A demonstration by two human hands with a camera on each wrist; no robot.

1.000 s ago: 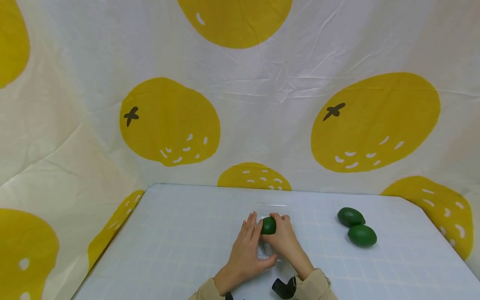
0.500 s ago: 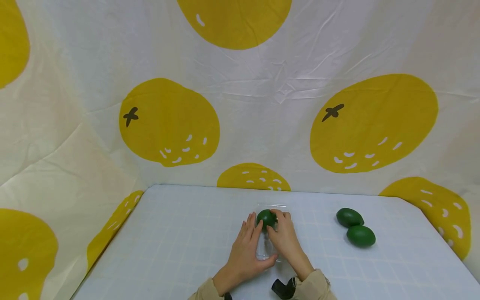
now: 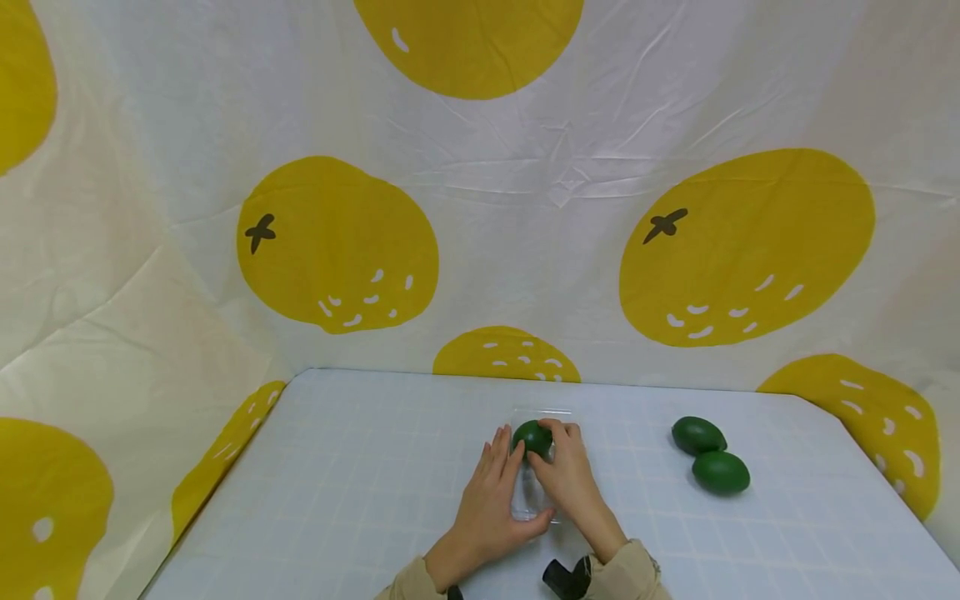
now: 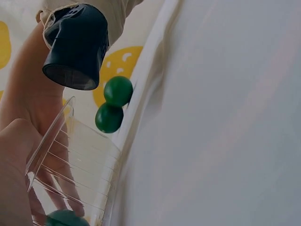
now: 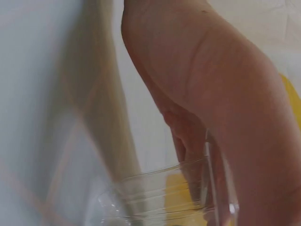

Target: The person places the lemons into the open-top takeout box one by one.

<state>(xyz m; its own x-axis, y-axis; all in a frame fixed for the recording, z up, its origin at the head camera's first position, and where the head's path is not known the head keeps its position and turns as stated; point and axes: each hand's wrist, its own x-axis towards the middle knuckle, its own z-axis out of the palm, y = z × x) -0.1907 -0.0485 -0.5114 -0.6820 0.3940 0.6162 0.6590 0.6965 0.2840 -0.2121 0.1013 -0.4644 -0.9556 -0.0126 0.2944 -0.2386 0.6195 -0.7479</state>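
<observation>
A clear plastic tray with ribbed walls lies on the table, mostly covered by the hands in the head view. In its far part sits a smooth dark green lime. My right hand holds this lime from the right, thumb at its near side and fingers at its far right. Along the tray's left wall lies my left hand, its fingers straight and its thumb stretched across the near edge. The left wrist view shows the ribbed tray wall up close, with the lime low in the frame.
Two more green limes, a farther one and a nearer one, touch each other on the table at right. A pale checked cloth covers the table. Behind stands a white curtain printed with yellow fruit.
The lime and the right hand's fingers have shifted away toward the tray's far end, and more of the lime shows. My left hand has stayed at the tray's side.
</observation>
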